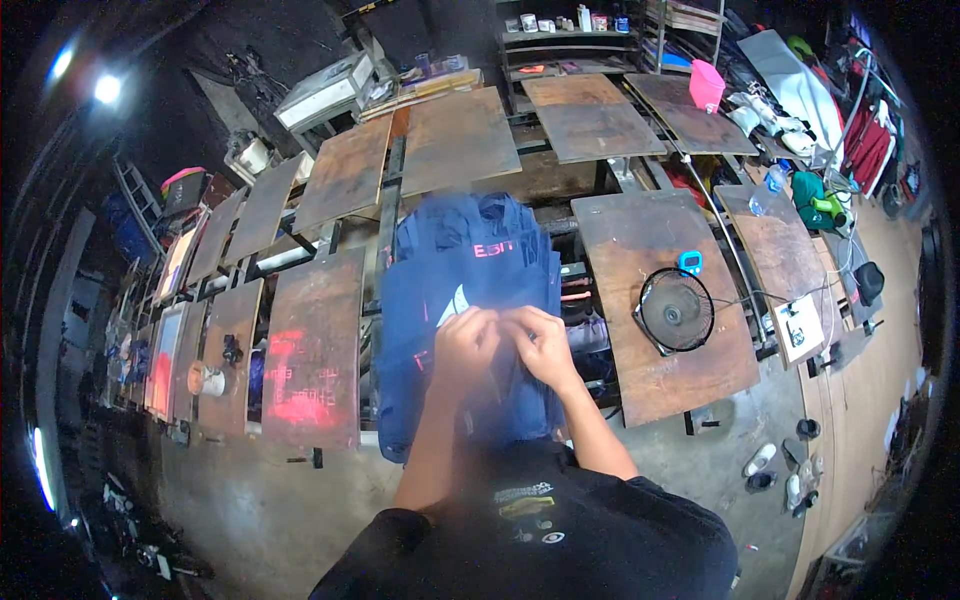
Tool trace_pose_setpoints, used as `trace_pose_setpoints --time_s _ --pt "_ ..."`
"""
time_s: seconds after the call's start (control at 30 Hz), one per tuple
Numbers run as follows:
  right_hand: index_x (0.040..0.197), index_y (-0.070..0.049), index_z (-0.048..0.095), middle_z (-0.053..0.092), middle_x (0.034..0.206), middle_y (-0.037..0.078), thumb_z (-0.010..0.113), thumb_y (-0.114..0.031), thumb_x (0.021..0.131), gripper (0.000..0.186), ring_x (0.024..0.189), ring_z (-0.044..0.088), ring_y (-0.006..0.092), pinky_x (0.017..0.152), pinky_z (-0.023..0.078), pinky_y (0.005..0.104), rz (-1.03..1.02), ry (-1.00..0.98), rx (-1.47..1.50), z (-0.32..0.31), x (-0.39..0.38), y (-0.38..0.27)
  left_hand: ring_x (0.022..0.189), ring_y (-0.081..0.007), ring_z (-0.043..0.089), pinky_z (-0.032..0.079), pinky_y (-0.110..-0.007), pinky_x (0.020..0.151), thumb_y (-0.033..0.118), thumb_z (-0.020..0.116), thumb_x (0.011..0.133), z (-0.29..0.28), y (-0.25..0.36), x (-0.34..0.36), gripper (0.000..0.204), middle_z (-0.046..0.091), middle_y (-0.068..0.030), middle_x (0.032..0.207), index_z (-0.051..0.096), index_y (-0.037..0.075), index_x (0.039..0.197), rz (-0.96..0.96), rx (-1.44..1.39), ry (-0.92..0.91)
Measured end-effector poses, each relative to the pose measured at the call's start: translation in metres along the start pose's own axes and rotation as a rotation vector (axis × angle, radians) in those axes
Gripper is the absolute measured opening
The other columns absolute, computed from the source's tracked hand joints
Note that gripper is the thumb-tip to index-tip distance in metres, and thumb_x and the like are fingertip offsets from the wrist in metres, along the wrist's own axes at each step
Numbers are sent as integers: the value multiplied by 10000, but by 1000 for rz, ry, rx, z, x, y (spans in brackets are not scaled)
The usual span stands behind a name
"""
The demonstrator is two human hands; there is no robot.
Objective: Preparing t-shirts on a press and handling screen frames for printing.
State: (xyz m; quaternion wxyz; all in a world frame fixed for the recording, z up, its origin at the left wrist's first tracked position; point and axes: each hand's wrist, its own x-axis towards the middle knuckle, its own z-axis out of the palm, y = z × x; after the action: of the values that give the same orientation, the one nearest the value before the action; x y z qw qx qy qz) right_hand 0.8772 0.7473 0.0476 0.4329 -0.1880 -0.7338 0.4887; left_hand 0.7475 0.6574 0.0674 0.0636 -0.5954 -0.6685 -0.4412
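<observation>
In front of me lies a thick stack of navy blue fabric pieces [405, 310], with small pink printing on it and its far end bunched up. My left hand [468, 338] and my right hand [541, 346] meet above the middle of the stack, fingertips pinched close together. Anything between the fingers is too small or hidden to make out. Just beyond the left hand's knuckles shows a white pointed patch [453, 305]; whether it is loose or printed on the fabric I cannot tell. A hazy blur covers part of the left hand and forearm.
Brown boards in rows flank the stack, one with pink stains [310, 345]. On the right board sit a round black fan [676, 312] and a small blue timer [690, 263]. Farther off are a pink bin [706, 86] and a clear bottle [768, 190]. Shoes [760, 460] lie on the floor.
</observation>
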Motion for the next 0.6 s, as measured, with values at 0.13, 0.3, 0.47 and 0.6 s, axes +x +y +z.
trace_pose_setpoints --time_s 0.13,0.3,0.47,0.6 --pt "960 38 680 674 858 159 663 8 844 121 749 671 271 666 517 320 -53 -10 12 0 -3 5 597 -257 525 409 -356 585 39 602 818 -2 3 0 58 564 -111 715 626 1 855 -25 -44 -29" --pt "962 44 677 673 870 171 661 1 842 129 771 673 285 685 521 330 -49 -47 35 -2 -5 3 576 -185 494 396 -315 552 39 583 843 -4 4 -3 65 550 -98 720 613 -16 860 -105 -140 -71" --pt "965 52 671 670 862 163 659 -37 853 143 765 667 267 686 513 321 -7 -91 78 -3 -8 3 614 -63 433 362 -252 543 46 557 880 -3 -2 -9 88 519 -25 724 600 -32 874 -243 -289 -141" --pt "965 52 671 672 853 145 665 -49 861 144 760 664 227 676 505 303 42 -143 121 -5 -10 2 630 -44 429 354 -240 544 39 551 886 -4 -7 -12 82 514 1 723 602 -24 875 -260 -368 -178"
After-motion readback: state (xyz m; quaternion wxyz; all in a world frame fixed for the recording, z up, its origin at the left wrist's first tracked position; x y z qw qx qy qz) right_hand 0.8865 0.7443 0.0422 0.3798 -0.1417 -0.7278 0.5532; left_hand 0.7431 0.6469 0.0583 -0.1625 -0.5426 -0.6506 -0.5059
